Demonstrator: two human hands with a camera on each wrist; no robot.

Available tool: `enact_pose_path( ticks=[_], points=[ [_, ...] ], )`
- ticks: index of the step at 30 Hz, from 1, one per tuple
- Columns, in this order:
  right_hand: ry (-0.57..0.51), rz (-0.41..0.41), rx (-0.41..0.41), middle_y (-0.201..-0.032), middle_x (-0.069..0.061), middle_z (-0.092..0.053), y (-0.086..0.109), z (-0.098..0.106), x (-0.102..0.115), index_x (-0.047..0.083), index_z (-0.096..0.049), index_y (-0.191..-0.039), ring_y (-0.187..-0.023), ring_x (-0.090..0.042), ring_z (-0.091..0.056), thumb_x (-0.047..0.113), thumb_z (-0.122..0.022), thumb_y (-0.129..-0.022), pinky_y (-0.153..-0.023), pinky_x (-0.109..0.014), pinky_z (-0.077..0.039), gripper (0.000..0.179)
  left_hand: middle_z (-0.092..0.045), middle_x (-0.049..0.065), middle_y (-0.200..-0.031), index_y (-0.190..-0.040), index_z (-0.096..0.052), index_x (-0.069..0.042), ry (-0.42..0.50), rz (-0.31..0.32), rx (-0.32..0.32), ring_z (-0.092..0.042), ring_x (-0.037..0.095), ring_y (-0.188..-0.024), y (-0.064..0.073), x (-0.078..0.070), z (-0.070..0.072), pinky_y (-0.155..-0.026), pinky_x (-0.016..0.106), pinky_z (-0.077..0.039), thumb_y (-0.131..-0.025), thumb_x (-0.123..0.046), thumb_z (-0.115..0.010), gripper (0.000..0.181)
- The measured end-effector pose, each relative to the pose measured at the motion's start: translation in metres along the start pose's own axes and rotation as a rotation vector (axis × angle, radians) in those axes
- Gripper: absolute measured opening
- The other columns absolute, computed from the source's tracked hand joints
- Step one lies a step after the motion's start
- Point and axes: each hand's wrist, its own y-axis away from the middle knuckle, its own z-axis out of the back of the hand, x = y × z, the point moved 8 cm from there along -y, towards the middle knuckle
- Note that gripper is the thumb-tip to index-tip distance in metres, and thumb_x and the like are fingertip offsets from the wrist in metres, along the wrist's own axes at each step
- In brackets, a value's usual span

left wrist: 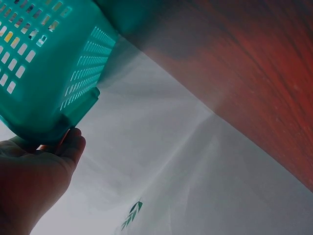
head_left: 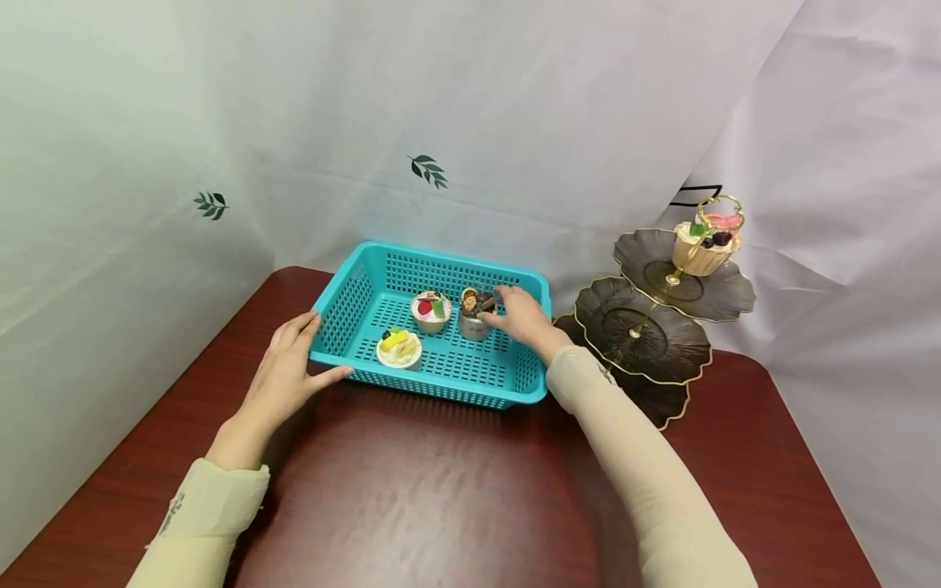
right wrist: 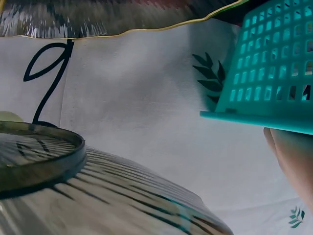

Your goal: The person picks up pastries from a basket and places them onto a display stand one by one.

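A turquoise plastic basket (head_left: 441,391) sits on the table with three cupcakes in it. My left hand (head_left: 283,371) holds its front left corner, thumb along the front rim and fingers at the left side; the left wrist view shows that hand (left wrist: 39,171) at the rim. Inside the basket, my right hand (head_left: 525,318) pinches a chocolate-topped cupcake (head_left: 474,325) between thumb and fingers. To its left are a cupcake with red and green topping (head_left: 431,312) and a cream one with yellow fruit (head_left: 399,349). In the right wrist view, the basket's wall mostly hides the right hand (right wrist: 296,161).
Right of the basket stands a tiered stand (head_left: 643,331) of dark, gold-rimmed plates. A cupcake with berries (head_left: 704,245) sits on its top plate, by the gold handle. Behind the dark red table (head_left: 412,482) hangs a pale curtain (head_left: 470,98) with leaf prints.
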Motion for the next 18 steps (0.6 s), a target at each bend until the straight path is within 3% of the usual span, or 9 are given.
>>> enact_pose_path(
  ticks=[18],
  points=[
    [0.005,-0.028,0.066,-0.143,-0.020,-0.044,-0.017,-0.009,0.005,0.002,-0.032,-0.148,-0.130,-0.033,-0.046,0.047,-0.061,-0.091,-0.103,-0.045,-0.045,0.077,-0.034,0.026,-0.149,-0.144,-0.033,0.010,-0.004,0.001,-0.003,-0.029,0.043,-0.135,0.001,0.000,0.000,-0.104,0.064,-0.034,-0.078,-0.046,-0.077,0.098]
  ],
)
